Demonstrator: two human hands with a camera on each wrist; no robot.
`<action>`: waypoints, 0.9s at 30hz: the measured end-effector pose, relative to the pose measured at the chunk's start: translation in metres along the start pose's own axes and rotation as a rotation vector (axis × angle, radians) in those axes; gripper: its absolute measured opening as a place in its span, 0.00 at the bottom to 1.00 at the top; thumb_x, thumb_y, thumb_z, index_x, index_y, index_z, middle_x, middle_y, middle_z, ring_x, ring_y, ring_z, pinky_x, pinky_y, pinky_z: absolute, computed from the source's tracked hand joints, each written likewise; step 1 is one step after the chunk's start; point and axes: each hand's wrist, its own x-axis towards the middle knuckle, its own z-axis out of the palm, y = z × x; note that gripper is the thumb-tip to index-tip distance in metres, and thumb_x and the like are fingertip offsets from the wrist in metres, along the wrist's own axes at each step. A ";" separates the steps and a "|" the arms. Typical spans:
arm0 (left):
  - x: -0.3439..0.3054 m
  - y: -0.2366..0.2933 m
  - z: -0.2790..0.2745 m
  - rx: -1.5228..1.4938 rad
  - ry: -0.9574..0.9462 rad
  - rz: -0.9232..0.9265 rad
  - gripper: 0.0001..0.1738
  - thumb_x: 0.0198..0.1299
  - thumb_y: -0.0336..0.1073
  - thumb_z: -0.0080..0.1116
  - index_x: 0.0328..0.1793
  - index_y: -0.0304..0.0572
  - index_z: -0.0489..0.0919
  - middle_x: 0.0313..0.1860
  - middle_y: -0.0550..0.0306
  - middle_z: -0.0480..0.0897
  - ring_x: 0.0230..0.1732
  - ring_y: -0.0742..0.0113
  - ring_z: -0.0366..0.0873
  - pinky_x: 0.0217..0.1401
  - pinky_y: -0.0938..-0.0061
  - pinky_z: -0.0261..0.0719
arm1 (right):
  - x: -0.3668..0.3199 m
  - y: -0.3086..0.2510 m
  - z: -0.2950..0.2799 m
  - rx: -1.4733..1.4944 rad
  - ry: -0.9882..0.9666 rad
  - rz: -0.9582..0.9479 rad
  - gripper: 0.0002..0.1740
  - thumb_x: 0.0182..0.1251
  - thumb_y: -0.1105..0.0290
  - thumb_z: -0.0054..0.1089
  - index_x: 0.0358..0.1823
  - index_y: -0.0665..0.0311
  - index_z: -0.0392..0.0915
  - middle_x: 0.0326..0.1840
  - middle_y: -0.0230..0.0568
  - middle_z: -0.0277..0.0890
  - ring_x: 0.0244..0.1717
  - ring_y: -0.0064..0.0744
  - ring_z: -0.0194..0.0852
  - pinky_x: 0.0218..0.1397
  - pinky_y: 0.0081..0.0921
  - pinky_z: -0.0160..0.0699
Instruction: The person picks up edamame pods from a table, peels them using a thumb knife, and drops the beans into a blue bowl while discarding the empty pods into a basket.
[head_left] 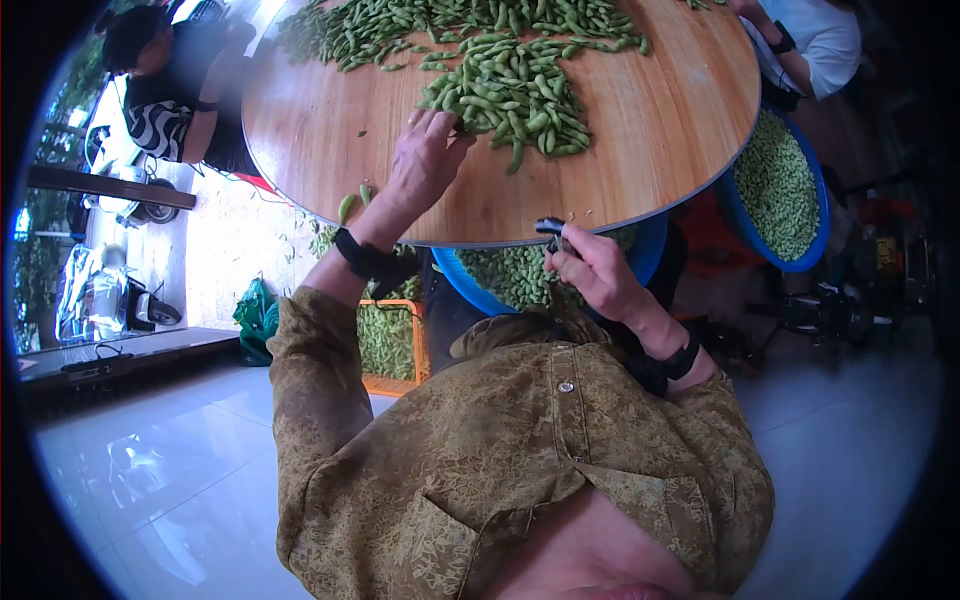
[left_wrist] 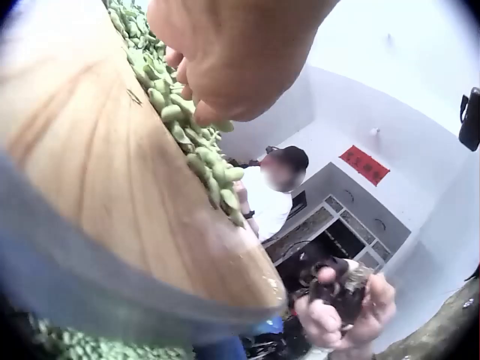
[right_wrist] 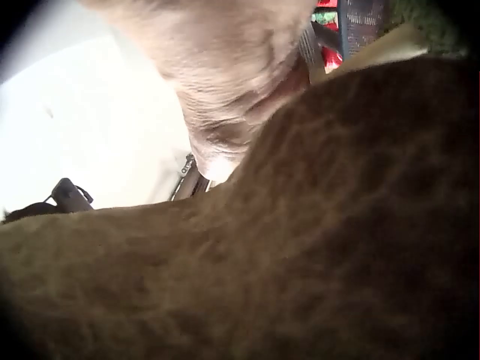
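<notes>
A pile of green pods lies on the round wooden table. At its near left edge, my left hand has bent fingers touching the pods; in the left wrist view, this hand is over the pods, and whether it pinches one is hidden. By the table's near rim my right hand grips a small dark tool with curled fingers. The left wrist view also shows the right hand around the dark tool. In the right wrist view, sleeve cloth covers much of the hand.
Two loose pods lie near the left rim. Below the table are a blue basin of shelled beans and an orange crate with pods. Another blue basin stands right. People sit at the far left and far right.
</notes>
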 end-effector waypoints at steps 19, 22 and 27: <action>-0.029 0.081 0.004 -1.297 -0.393 -0.737 0.08 0.68 0.33 0.56 0.44 0.36 0.79 0.28 0.63 0.82 0.25 0.80 0.75 0.26 0.84 0.69 | 0.019 0.001 0.002 1.125 0.060 0.392 0.25 0.76 0.61 0.46 0.67 0.68 0.60 0.33 0.41 0.72 0.22 0.18 0.62 0.17 0.10 0.62; -0.032 0.080 0.010 -1.354 -0.337 -0.711 0.07 0.67 0.33 0.57 0.44 0.36 0.79 0.27 0.64 0.80 0.25 0.81 0.74 0.26 0.85 0.68 | 0.017 0.002 0.000 1.153 0.050 0.384 0.25 0.77 0.61 0.45 0.69 0.67 0.59 0.32 0.40 0.71 0.21 0.17 0.60 0.17 0.10 0.61; -0.037 0.081 0.013 -1.372 -0.335 -0.722 0.07 0.67 0.33 0.57 0.45 0.37 0.79 0.27 0.66 0.79 0.26 0.81 0.74 0.27 0.85 0.68 | 0.014 0.003 0.002 1.148 0.031 0.371 0.26 0.77 0.61 0.44 0.70 0.66 0.59 0.32 0.40 0.71 0.21 0.15 0.59 0.17 0.10 0.61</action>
